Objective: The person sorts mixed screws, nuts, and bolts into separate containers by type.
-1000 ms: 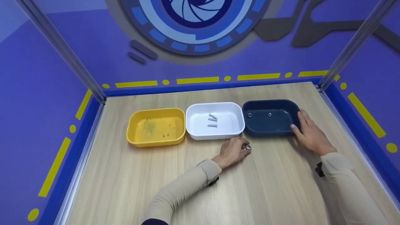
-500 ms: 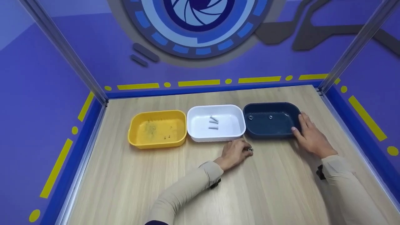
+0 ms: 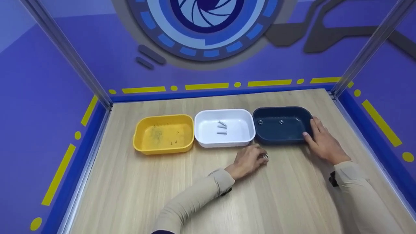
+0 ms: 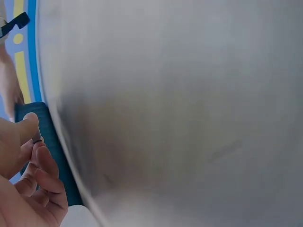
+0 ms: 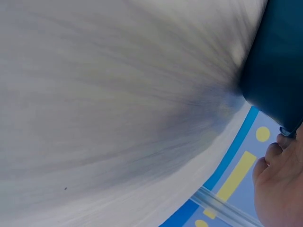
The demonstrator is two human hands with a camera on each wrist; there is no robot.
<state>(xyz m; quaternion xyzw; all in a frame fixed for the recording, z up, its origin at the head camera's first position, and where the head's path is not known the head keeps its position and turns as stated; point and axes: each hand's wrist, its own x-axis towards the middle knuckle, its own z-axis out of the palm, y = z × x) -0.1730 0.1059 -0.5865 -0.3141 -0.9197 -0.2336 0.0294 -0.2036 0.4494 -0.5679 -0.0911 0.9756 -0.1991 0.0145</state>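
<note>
My left hand [image 3: 248, 160] pinches a small metal nut [image 3: 265, 156] between thumb and fingers, just in front of the dark blue tray [image 3: 282, 141]. In the left wrist view the nut [image 4: 37, 140] is mostly covered by the fingertips. Two more nuts, one near the left wall [image 3: 260, 122] and one nearer the middle [image 3: 281, 122], lie inside the dark tray. My right hand [image 3: 326, 143] rests against that tray's right side, thumb at the front rim and fingers along the end wall; the right wrist view shows the fingers [image 5: 274, 153] at its corner.
A white tray [image 3: 224, 144] holding several bolts [image 3: 222, 127] stands in the middle of the row. To its left is a yellow tray [image 3: 162, 151] with a few small dark bits inside. Purple walls [image 3: 208, 73] enclose the wooden table [image 3: 260, 201] at the back and sides.
My left hand has shifted slightly to the right with the nut, which has turned between the fingers. The right hand stays on the dark tray. The head view has tilted a little.
</note>
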